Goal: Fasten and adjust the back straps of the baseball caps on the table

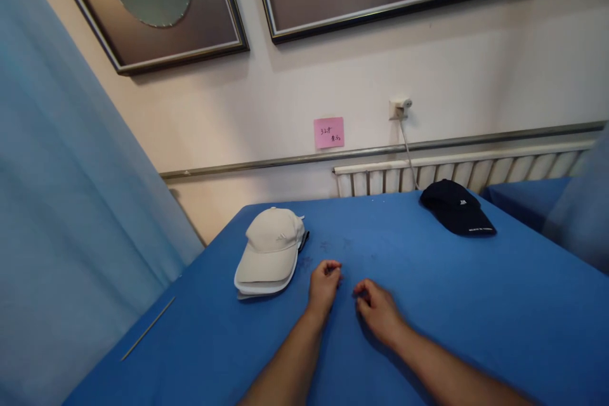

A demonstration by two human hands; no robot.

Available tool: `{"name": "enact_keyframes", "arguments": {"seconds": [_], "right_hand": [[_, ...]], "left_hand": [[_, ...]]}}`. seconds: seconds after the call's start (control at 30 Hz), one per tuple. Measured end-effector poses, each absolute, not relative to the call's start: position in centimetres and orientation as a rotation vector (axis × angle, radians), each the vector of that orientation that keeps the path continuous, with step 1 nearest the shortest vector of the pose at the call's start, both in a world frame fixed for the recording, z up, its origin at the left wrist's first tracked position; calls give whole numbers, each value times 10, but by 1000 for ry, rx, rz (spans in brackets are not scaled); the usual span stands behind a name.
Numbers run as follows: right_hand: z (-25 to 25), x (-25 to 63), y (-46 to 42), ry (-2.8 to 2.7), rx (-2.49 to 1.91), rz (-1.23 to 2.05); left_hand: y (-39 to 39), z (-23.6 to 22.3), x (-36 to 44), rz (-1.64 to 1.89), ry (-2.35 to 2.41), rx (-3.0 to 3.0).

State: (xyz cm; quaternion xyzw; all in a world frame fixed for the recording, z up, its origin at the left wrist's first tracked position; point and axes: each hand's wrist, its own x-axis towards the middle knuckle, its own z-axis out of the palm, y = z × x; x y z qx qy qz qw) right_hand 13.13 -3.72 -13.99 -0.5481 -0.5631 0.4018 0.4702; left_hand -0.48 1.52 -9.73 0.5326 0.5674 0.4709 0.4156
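Counter (499,304) with a blue cover is in front of the person, and both hands are over its middle part. The left hand (325,287) is near a stack of caps (270,257), to the right of it and apart from it. Its fingers are curled inward; I cannot tell whether this grip is pressed together. The right hand (379,311) is near the left one, without touching it, and its grip is loosely bent, thumb and fingers a little spread. The stack is on the left part of the counter: a beige cap (273,231) on the top, with a white brim (266,288) showing directly under it. All these brims point toward the person. A dark cap (450,206) lies at the far right, near the radiator (383,181). A thin stick (148,328) lies at the left side, near the blue curtain (71,171). On the wall there is a pink note (328,132), and to its right a socket (398,109) with a cable (408,151)
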Motion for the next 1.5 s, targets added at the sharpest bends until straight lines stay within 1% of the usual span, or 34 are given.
{"name": "enact_keyframes", "arguments": {"seconds": [0.1, 0.2, 0.3, 0.43, 0.67, 0.9, 1.0, 1.17, 1.33, 1.4, 1.5], "right_hand": [[-140, 148, -21, -1268, -1342, 1053], [-141, 162, -5, -1038, -1302, 1132], [-142, 166, 2, -1011, -1245, 1165], [-142, 166, 1, -1136, -1213, 1216], [-133, 173, -4, -1149, -1138, 1402], [-131, 174, -2, -1135, -1065, 1483], [-128, 177, 3, -988, -1036, 1453], [-124, 202, 18, -603, -1079, 1235], [-115, 232, 27, -176, -836, 1364], [-112, 238, 29, -129, -786, 1374], [-113, 240, 30, -159, -836, 1299]], "left_hand": [[0, -88, -30, 1289, 1414, 1111], [-12, -73, -57, 1463, 1273, 508], [-19, -60, -73, 1485, 1226, 318], [-22, -51, -75, 1545, 1200, 311], [-7, -45, -75, 1571, 1203, 353], [23, -38, -59, 1666, 1249, 607], [30, -39, -37, 1593, 1186, 734], [27, -56, -5, 1344, 1054, 906], [22, -73, -7, 1011, 1048, 1028], [23, -73, -11, 980, 1069, 1037], [27, -70, -15, 1035, 1094, 979]]}}
